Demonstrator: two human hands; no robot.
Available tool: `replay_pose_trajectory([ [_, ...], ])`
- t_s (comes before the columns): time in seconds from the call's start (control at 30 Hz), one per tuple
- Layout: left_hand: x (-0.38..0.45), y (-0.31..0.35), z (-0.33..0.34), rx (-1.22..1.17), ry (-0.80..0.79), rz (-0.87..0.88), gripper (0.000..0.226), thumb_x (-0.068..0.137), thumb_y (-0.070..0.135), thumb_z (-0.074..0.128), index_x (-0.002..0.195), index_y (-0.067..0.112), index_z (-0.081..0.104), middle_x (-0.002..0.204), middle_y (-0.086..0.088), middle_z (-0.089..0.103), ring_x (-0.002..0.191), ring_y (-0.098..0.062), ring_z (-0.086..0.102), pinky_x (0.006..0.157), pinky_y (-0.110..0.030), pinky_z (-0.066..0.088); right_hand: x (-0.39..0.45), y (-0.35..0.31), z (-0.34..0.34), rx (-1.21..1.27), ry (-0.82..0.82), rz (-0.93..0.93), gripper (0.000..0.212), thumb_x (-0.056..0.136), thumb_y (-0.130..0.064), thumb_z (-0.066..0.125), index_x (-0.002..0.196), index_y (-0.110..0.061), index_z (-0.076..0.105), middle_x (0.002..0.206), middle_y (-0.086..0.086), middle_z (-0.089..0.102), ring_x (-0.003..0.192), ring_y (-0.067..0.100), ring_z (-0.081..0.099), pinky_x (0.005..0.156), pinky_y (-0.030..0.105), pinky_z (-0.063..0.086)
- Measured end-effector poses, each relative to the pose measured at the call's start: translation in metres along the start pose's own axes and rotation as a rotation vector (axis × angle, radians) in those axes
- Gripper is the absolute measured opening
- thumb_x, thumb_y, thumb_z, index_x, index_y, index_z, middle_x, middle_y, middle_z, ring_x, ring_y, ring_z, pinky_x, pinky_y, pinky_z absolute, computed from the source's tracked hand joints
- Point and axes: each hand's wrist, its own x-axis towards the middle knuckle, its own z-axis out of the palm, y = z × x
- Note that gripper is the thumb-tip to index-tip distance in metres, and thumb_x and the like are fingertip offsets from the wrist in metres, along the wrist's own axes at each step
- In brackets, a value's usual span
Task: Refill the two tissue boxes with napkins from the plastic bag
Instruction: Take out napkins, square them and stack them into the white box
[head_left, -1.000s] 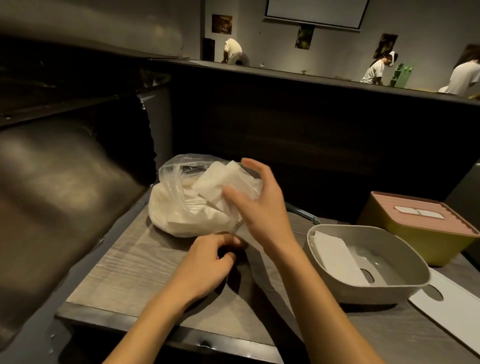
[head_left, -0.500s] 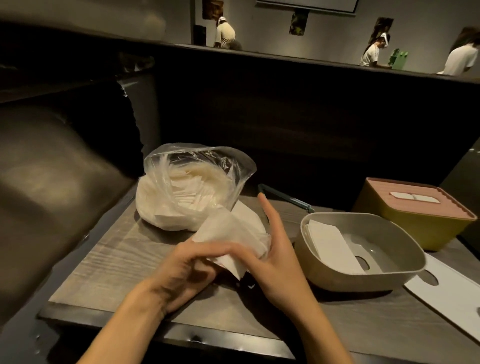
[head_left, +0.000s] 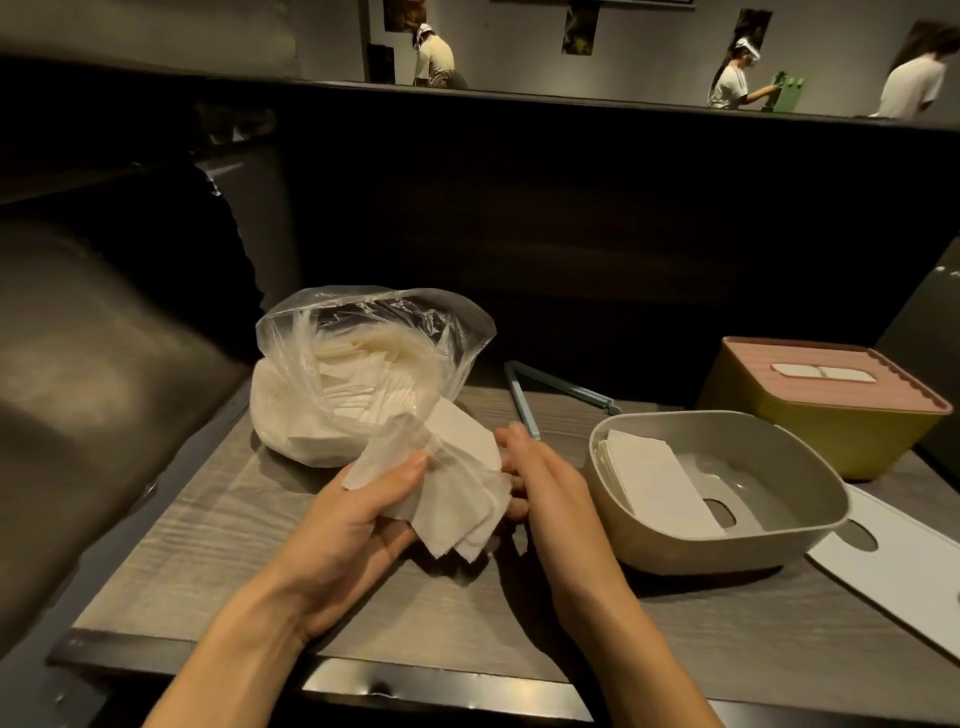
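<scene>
A clear plastic bag (head_left: 363, 374) full of white napkins lies open at the table's back left. In front of it I hold a bunch of napkins (head_left: 457, 483): my left hand (head_left: 358, 514) grips it from the left with the thumb on top, and my right hand (head_left: 540, 478) presses its right side with straight fingers. To the right stands an open grey tissue box (head_left: 769, 540) with a small stack of napkins (head_left: 649, 483) inside. A yellow tissue box with a pink lid (head_left: 831, 405) sits closed behind it.
A white lid (head_left: 904, 577) with an oval slot lies flat at the right edge. Blue tongs (head_left: 524, 400) rest between bag and grey box. A dark booth wall rises behind the wooden table (head_left: 208, 530), a padded seat at left. People move in the background.
My right hand pulled a bunch of napkins out of the bag and down toward me. My left hand left the table and took hold of the bunch.
</scene>
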Motion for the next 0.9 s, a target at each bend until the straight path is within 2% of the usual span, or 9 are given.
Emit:
replay_pose_trajectory([
  [0.07,0.0,-0.001,-0.001,0.059,-0.046,-0.001,0.023,0.085,0.015,0.064,0.098,0.011,0.083,0.113,-0.016,0.076,0.102,-0.024,0.076,0.082,-0.032,0.063,0.0,0.0,-0.002,0.028,-0.025,0.03,0.028,0.101,-0.044,0.06,0.115,-0.025,0.075,0.108,-0.005,0.077,0.103,0.01,0.072,0.092,0.031,0.055],
  [0.2,0.0,-0.001,-0.001,0.114,-0.11,0.001,0.025,0.088,0.017,0.061,0.101,0.017,0.082,0.119,-0.013,0.075,0.11,-0.023,0.073,0.093,-0.035,0.06,0.0,-0.001,-0.003,0.148,-0.051,-0.027,0.015,0.097,-0.026,0.069,0.103,-0.013,0.075,0.101,0.004,0.077,0.096,0.018,0.073,0.086,0.035,0.055],
  [0.33,0.005,-0.004,-0.006,0.069,-0.121,-0.015,0.029,0.092,0.013,0.059,0.114,0.01,0.078,0.128,-0.017,0.071,0.122,-0.029,0.067,0.108,-0.047,0.045,-0.005,-0.004,0.005,0.058,0.144,-0.398,0.015,0.099,-0.029,0.067,0.1,-0.014,0.069,0.097,0.001,0.073,0.094,0.017,0.07,0.082,0.032,0.057],
  [0.43,0.009,-0.007,-0.01,0.054,-0.063,0.007,0.03,0.09,0.013,0.061,0.114,0.006,0.077,0.123,-0.016,0.073,0.115,-0.026,0.07,0.103,-0.044,0.049,-0.01,-0.003,0.014,0.015,0.259,-0.663,0.007,0.102,-0.028,0.064,0.101,-0.021,0.063,0.097,-0.006,0.067,0.094,0.02,0.067,0.079,0.027,0.055],
  [0.57,0.013,-0.011,-0.013,0.166,-0.01,0.065,0.033,0.089,0.008,0.066,0.121,0.0,0.07,0.117,-0.02,0.074,0.108,-0.03,0.073,0.09,-0.038,0.061,-0.018,-0.005,0.019,0.0,0.423,-0.9,0.008,0.103,-0.039,0.058,0.104,-0.032,0.058,0.1,-0.021,0.062,0.091,0.009,0.064,0.078,0.02,0.054],
  [0.63,0.015,-0.015,-0.015,0.209,0.014,0.11,0.033,0.087,0.004,0.07,0.12,0.0,0.071,0.115,-0.021,0.075,0.106,-0.033,0.073,0.086,-0.039,0.062,-0.019,-0.007,0.018,0.014,0.44,-0.854,0.004,0.1,-0.037,0.063,0.1,-0.033,0.061,0.098,-0.017,0.066,0.09,0.012,0.066,0.076,0.022,0.055],
  [0.73,0.015,-0.019,-0.012,0.317,0.017,0.158,0.029,0.087,0.002,0.072,0.116,0.003,0.074,0.11,-0.02,0.076,0.1,-0.032,0.075,0.086,-0.042,0.059,-0.012,-0.003,0.018,-0.149,0.294,-0.614,0.003,0.096,-0.029,0.07,0.095,-0.03,0.068,0.091,-0.015,0.071,0.086,0.013,0.069,0.07,0.025,0.055],
  [0.8,0.014,-0.018,-0.009,0.359,0.006,0.166,0.021,0.092,0.013,0.067,0.109,0.009,0.078,0.107,-0.02,0.077,0.097,-0.033,0.075,0.086,-0.046,0.059,-0.009,0.003,0.019,-0.379,0.239,-0.552,0.001,0.097,-0.034,0.07,0.096,-0.033,0.07,0.09,-0.021,0.071,0.087,0.005,0.068,0.071,0.028,0.054],
  [0.9,0.015,-0.014,-0.011,0.237,-0.031,0.113,0.051,0.104,0.043,0.042,0.114,0.008,0.077,0.112,-0.02,0.075,0.102,-0.031,0.074,0.087,-0.045,0.059,-0.007,0.007,0.02,-0.65,0.28,-0.62,0.012,0.098,-0.048,0.06,0.1,-0.038,0.067,0.089,-0.025,0.068,0.087,-0.002,0.061,0.075,0.032,0.051],
])
